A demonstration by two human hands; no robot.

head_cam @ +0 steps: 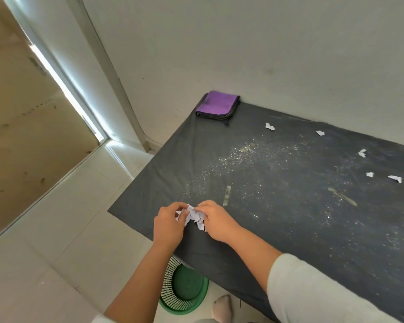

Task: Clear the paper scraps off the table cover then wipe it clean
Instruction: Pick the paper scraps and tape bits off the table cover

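A dark grey table cover (278, 217), dusted with pale specks and crumbs, is seen spread against a white wall. A green slatted basket (184, 292) is placed on the tiled floor below its near edge, and a folded purple cloth (217, 104) is laid at the far corner. A bunch of white paper scraps (195, 216) is gathered near the front edge, pinched between the left hand (168, 226) and right hand (216, 220) (fingers curled around it). Five loose scraps (270, 126) are left scattered well apart toward the right.
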